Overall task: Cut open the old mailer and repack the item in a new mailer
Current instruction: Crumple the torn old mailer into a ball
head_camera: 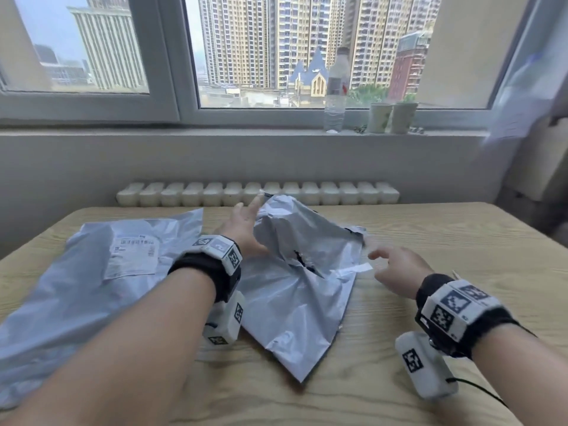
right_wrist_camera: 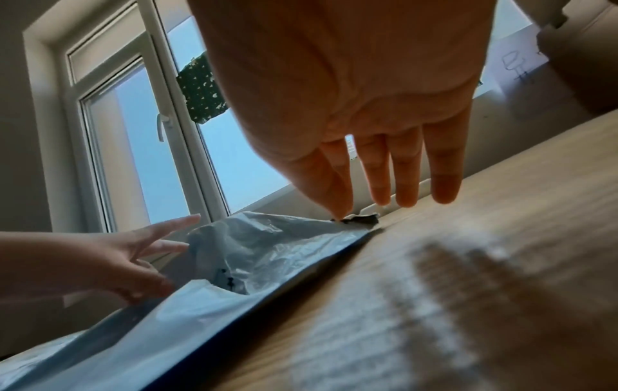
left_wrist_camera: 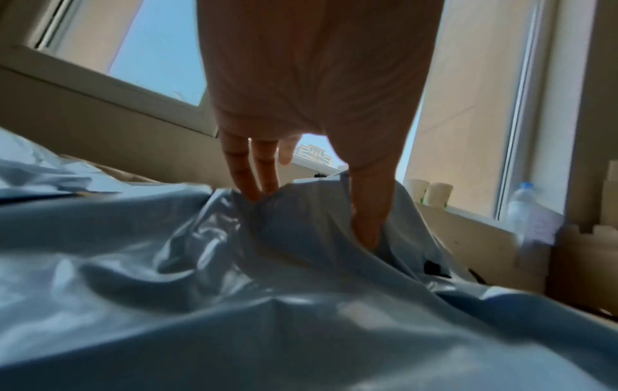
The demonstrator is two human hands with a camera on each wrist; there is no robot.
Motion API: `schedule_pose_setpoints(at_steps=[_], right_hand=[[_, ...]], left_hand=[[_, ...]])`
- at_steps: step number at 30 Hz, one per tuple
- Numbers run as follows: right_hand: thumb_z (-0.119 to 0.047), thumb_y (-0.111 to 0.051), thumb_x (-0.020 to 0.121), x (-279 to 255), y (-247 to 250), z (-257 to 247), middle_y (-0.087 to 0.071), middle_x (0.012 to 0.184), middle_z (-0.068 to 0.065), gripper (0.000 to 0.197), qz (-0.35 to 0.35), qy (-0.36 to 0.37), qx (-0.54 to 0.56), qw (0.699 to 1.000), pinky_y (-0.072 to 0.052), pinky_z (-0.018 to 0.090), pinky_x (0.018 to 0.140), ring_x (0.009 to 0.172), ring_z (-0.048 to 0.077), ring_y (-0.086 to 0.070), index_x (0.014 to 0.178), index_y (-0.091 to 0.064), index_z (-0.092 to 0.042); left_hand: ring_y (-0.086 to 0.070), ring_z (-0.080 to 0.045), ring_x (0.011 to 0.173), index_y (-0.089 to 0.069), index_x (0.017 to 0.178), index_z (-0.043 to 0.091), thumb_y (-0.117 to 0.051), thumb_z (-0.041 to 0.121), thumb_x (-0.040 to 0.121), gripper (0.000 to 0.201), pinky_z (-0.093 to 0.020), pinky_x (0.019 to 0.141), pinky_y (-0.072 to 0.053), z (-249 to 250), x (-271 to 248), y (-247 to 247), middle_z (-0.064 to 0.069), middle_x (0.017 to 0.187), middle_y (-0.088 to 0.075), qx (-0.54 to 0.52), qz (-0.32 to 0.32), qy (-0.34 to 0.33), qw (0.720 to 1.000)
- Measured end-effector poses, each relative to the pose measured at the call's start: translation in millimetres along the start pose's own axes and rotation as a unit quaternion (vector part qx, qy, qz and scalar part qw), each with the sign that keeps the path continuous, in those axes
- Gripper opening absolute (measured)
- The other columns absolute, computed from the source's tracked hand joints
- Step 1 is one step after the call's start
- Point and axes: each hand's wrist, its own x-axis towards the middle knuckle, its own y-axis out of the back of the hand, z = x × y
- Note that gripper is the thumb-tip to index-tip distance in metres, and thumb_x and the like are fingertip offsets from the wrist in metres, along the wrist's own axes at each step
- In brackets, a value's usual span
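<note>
A crumpled grey mailer [head_camera: 295,290] with torn black holes lies in the middle of the wooden table [head_camera: 445,241]; its far part bulges upward. My left hand [head_camera: 246,221] reaches over that bulge with straight fingers, and in the left wrist view the fingertips [left_wrist_camera: 256,191] and thumb press into the plastic [left_wrist_camera: 234,277]. My right hand [head_camera: 376,265] hovers, blurred, at the mailer's torn right edge with fingers loosely extended; its thumb tip [right_wrist_camera: 337,213] is at the torn corner [right_wrist_camera: 364,219]. A second, flat grey mailer [head_camera: 92,287] bearing a white shipping label [head_camera: 132,255] lies to the left.
On the windowsill behind stand a water bottle [head_camera: 335,93] and two paper cups [head_camera: 390,117]. A white radiator [head_camera: 258,194] runs along the table's far edge. Bare tabletop stretches to the right and front. A paper sheet [head_camera: 516,103] hangs at the right.
</note>
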Motion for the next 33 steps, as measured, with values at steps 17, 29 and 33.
schedule_pose_setpoints(at_steps=[17,29,33], right_hand=[[0.0,-0.053,0.075,-6.0,-33.0,-11.6,-0.054,0.124,0.031,0.042,-0.056,0.008,0.201,0.978,-0.043,0.055,0.099,0.119,0.042,-0.051,0.114,-0.05,0.014],[0.012,-0.054,0.083,-28.1,-26.0,-2.4,-0.055,0.117,0.009,0.061,-0.099,-0.008,0.297,0.95,-0.05,0.033,0.076,0.101,0.025,-0.057,0.14,-0.038,-0.004],[-0.007,-0.065,0.083,-23.9,-12.7,5.4,-0.044,0.139,0.012,0.07,-0.022,0.003,0.268,0.963,-0.05,0.04,0.091,0.11,0.023,-0.052,0.146,-0.034,-0.012]], left_hand=[[-0.034,-0.019,0.133,-0.024,0.147,0.031,-0.079,0.068,0.051,0.117,-0.039,0.109,-0.036,47.0,-69.1,-28.8,0.007,0.147,-0.023,0.178,-0.235,-0.113,0.949],[-0.053,-0.023,0.119,-0.058,0.128,0.02,-0.047,0.01,0.089,0.042,-0.031,0.094,-0.045,55.3,-66.0,-39.2,-0.003,0.13,-0.056,0.17,-0.074,-0.103,0.977],[-0.056,-0.024,0.114,-0.063,0.126,0.022,-0.044,0.009,0.091,0.041,-0.031,0.093,-0.047,55.8,-70.2,-29.0,-0.004,0.126,-0.062,0.135,-0.109,-0.066,0.983]])
